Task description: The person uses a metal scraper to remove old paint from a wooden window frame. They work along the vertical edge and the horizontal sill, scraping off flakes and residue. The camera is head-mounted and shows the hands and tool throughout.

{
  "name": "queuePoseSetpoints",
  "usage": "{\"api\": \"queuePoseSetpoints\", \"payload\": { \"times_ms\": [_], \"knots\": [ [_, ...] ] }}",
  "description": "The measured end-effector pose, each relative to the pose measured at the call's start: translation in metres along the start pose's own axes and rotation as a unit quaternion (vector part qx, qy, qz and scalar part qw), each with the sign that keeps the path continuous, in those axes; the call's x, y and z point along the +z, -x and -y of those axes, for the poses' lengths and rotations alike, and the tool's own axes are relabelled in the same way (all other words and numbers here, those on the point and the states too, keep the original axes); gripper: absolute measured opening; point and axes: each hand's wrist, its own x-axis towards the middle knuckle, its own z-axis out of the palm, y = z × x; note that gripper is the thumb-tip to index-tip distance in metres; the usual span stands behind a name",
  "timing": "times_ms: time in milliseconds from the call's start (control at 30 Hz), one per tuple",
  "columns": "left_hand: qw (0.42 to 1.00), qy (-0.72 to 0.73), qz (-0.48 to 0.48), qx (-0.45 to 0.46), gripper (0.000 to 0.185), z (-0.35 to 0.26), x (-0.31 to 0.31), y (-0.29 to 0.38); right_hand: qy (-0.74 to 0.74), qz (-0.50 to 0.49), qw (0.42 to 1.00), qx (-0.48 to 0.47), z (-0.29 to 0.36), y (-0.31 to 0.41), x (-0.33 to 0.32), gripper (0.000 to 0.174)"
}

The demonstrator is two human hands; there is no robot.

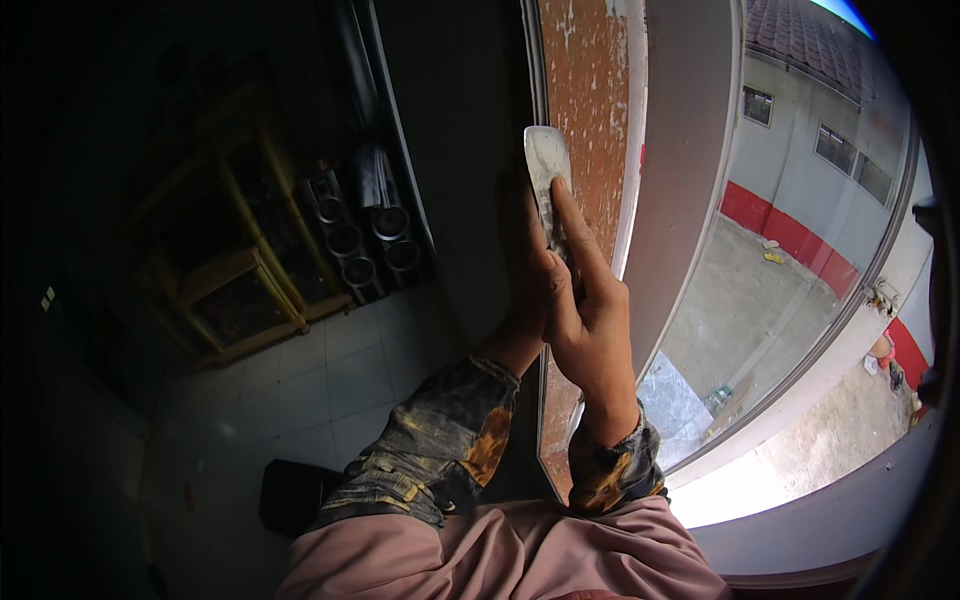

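My right hand (596, 322) grips a flat metal blade (548, 154) smeared with whitish residue, its index finger laid along the blade's face. The blade points away from me, over the edge of a brown wooden door or frame surface (589, 82) with flaking paint and pale patches. My left hand (525, 277) is in shadow on the blade's far side, close against the right hand; most of its fingers are hidden, so its hold cannot be made out. The tool's handle is hidden by the hands.
Right of the brown surface are a grey panel (679, 150) and a glass pane with a yard behind it. At left, in the dark, stand a wood-framed cabinet (247, 262) and speakers (345, 240) on a tiled floor (307, 390). A black object (292, 491) lies near my left sleeve.
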Motion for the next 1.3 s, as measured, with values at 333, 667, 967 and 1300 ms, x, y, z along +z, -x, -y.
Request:
{"api": "queuePoseSetpoints", "payload": {
  "times_ms": [333,667,967,1300],
  "knots": [
    [1.0,-0.017,-0.004,0.006,0.076,0.0,0.001,-0.001,-0.04,0.011,0.999,0.03,0.001,0.002,0.002,0.05],
    [0.999,-0.035,-0.011,0.012,0.077,-0.003,-0.003,0.0,-0.011,0.0,1.0,0.002,-0.003,0.002,0.007,0.051],
    [0.999,-0.045,-0.018,0.015,0.078,-0.003,-0.004,0.0,0.02,-0.006,1.0,-0.006,-0.007,0.003,0.007,0.051],
    [0.998,-0.053,-0.024,0.019,0.079,-0.002,-0.002,0.001,0.018,-0.014,1.0,0.013,-0.005,-0.001,0.007,0.05]
  ]
}}
